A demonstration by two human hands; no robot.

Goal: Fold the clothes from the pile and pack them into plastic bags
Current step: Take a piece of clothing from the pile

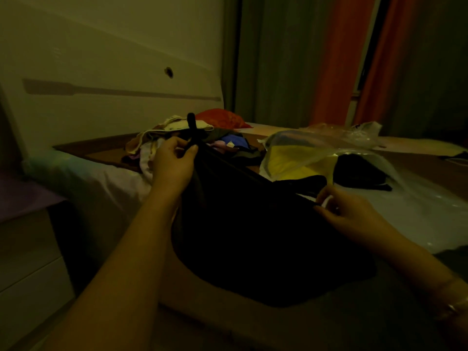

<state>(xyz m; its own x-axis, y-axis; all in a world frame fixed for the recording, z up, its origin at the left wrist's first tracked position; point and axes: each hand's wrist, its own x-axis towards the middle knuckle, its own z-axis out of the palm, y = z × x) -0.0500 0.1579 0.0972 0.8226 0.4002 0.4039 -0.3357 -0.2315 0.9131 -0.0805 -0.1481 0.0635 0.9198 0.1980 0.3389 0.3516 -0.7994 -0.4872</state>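
Note:
A black garment [253, 236] hangs spread between my hands above the bed. My left hand [172, 160] pinches its upper left corner, where a black strap sticks up. My right hand [347, 214] pinches the garment's right edge. Behind it lies the pile of mixed clothes [192, 143], cream, purple, blue and dark pieces. To the right lies a clear plastic bag [291, 158] holding something yellow. Another clear plastic bag [395, 171] holds a dark folded piece.
The bed [417, 209] runs across the middle, its white headboard [114, 72] at the left. A red cushion [222, 119] sits behind the pile. More crumpled plastic bags [354, 131] lie at the far right. Orange curtains [347, 59] hang behind. A pale pillow [76, 173] is at the left.

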